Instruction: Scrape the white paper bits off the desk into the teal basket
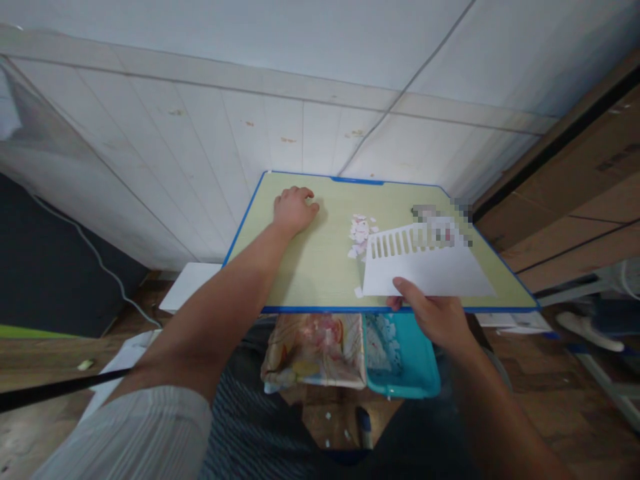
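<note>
slotted wht sheet (425, 275) in rt hand (436, 315)

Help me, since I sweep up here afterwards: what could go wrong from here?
The narrow strips between the slots in the white sheet might bend or tear, as only the right hand holds it. The sheet's left edge lies beside the loose scraps, so a sideways move could scatter them across the board. A lone scrap close to the board's near edge may slip over.
</note>
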Motion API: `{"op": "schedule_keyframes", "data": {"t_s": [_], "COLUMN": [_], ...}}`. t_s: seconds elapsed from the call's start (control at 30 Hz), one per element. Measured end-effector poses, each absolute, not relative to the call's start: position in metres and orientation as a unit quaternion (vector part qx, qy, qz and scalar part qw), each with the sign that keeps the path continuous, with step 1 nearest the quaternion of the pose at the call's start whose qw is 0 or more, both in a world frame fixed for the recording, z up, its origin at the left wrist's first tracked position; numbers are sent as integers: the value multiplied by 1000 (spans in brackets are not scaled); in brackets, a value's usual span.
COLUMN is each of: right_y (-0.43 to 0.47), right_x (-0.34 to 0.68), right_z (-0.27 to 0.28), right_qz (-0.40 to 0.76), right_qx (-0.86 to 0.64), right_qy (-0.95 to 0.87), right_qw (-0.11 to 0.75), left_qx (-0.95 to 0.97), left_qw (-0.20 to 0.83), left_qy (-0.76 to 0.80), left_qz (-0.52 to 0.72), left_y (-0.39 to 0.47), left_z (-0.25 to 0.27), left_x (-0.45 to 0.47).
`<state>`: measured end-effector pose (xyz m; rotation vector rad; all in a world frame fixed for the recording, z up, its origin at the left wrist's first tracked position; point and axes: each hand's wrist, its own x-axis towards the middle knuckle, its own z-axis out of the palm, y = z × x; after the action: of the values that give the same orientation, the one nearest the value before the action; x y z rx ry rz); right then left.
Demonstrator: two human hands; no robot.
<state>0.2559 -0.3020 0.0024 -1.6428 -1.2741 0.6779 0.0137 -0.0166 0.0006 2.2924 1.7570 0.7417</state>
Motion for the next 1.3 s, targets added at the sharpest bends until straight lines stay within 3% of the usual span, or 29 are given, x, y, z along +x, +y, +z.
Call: {"op": "schedule_keyframes", "data": {"t_s": [0.37,0.7,1.03,1.3], "right_y": [-310,-303,-258,-276], "right_x": [297,298,278,300], "right_z": [13,13,-2,2], "right_qz": [240,306,273,240], "right_qx": [-676,-646,-657,-706], "right_qy": [-500,-498,-477,-510], "right_qw": [485,491,516,429], "left_qx": [762,757,756,767], "left_qw": [68,68,78,88], "left_qy": [584,596,596,581], "left_qz": [271,257,258,258], "left_y": [-6,-8,-12,-19], "left_z": [-7,-4,-2,-5], "left_x": [13,11,9,1]}}
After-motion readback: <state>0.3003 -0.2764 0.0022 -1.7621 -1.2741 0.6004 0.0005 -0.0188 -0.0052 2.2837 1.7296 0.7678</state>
